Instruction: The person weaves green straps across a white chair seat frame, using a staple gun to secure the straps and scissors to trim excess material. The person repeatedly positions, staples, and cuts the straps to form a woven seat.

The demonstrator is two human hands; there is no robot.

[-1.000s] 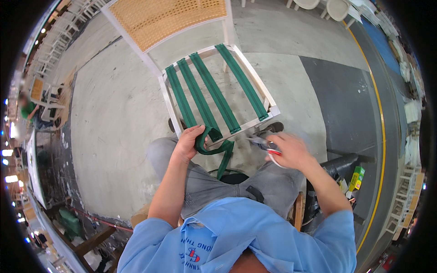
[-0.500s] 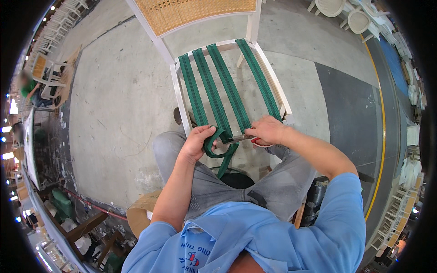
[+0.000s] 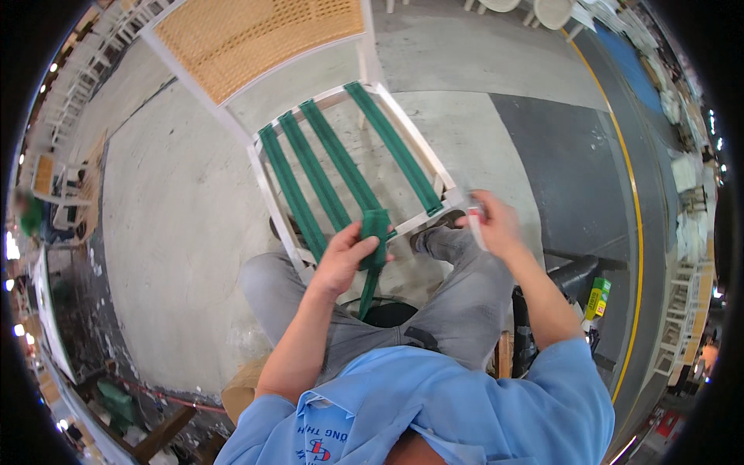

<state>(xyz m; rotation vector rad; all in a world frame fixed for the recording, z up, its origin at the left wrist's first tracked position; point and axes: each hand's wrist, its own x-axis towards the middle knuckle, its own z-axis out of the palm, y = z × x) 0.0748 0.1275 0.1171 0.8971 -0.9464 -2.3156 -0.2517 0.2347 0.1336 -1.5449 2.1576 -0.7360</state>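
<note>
Fingers (image 3: 364,249) of left hand (image 3: 345,260) curl tight around folded end of green woven webbing strap (image 3: 375,232), thumb on top, fist closed on it. Strap sits at front rail of seat frame, loose tail hanging down between person's knees. Right hand (image 3: 494,225) is blurred, fingers partly closed around small pale object (image 3: 474,219) with a red spot; cannot tell what it is or how firm the grip. Right hand is off the front right corner of seat, apart from left hand.

Largest first: grey concrete floor (image 3: 170,232) fills most of view, darker grey patch at right edged by curved yellow painted line (image 3: 634,209). White-painted wooden chair (image 3: 267,194) stands just in front of person, back panel of tan woven cane (image 3: 256,39) at top, open seat frame crossed by four green webbing bands (image 3: 341,163) running front to back. Person wears light blue shirt (image 3: 434,411) and grey trousers (image 3: 457,302), seated, knees either side of chair front. Black cylindrical object (image 3: 573,275) lies right of right knee, small green and yellow box (image 3: 597,298) just beside it. White chairs (image 3: 535,9) stand far off at top edge.
</note>
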